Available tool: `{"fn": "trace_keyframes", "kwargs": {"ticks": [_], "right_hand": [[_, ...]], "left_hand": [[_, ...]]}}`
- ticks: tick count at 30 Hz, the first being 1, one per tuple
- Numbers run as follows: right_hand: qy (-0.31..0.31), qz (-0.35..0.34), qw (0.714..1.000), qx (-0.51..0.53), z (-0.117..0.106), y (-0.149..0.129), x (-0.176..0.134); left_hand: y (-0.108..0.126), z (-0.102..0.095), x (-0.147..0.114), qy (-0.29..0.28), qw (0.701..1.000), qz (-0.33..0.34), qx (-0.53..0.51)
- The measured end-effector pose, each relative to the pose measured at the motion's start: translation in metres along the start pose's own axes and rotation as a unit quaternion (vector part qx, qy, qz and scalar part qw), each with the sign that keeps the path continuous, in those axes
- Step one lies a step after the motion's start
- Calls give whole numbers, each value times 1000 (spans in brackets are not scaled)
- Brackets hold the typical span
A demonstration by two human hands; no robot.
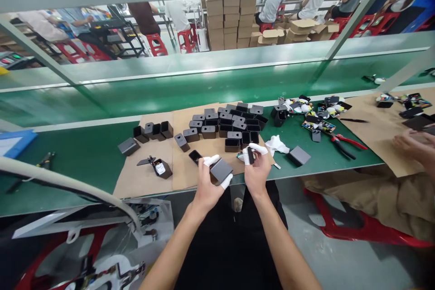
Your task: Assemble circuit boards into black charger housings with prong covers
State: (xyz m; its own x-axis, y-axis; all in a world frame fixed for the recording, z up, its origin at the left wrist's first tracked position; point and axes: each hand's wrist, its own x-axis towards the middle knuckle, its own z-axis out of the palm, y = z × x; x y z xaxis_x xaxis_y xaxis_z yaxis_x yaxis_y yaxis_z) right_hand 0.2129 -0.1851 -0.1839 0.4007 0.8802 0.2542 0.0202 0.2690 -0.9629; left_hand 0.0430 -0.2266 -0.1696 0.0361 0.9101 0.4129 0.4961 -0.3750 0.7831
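My left hand [207,186], with white covers on some fingertips, grips a dark grey box-shaped housing [221,171] over the bench's front edge. To its right, my right hand [257,170], also with white fingertip covers, pinches a small black piece [250,156]; my fingers partly hide it. Several similar dark housings [208,131] stand in a cluster on brown cardboard just beyond my hands. A single open housing [195,157] lies near my left hand. Further left is another housing [163,168] with a flap-like black part and something white in it.
On the green bench [84,154] to the right lie a crumpled white cloth [277,144], a grey housing [299,156], red-and-black pliers [343,144] and a pile of small parts [319,113]. A co-worker's hand [413,145] is at far right. A pale hose [84,186] crosses the left front.
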Motion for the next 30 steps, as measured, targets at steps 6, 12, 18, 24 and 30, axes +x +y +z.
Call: {"fn": "trace_keyframes", "kwargs": {"ticks": [6, 12, 18, 24, 30], "right_hand": [[-156, -107, 971, -142, -12, 3, -14], [-209, -145, 939, -231, -17, 12, -22], [-196, -160, 923, -290, -6, 13, -20], [-296, -147, 885, -327, -76, -30, -18], [-322, 105, 874, -347, -191, -84, -61]], "left_hand": [[-4, 12, -12, 48, 997, 4, 52], [-8, 12, -20, 100, 990, 29, 90], [-13, 13, -25, 134, 982, 56, 120], [-13, 13, -23, 142, 975, 71, 155], [-16, 12, -19, 133, 976, 87, 149]]}}
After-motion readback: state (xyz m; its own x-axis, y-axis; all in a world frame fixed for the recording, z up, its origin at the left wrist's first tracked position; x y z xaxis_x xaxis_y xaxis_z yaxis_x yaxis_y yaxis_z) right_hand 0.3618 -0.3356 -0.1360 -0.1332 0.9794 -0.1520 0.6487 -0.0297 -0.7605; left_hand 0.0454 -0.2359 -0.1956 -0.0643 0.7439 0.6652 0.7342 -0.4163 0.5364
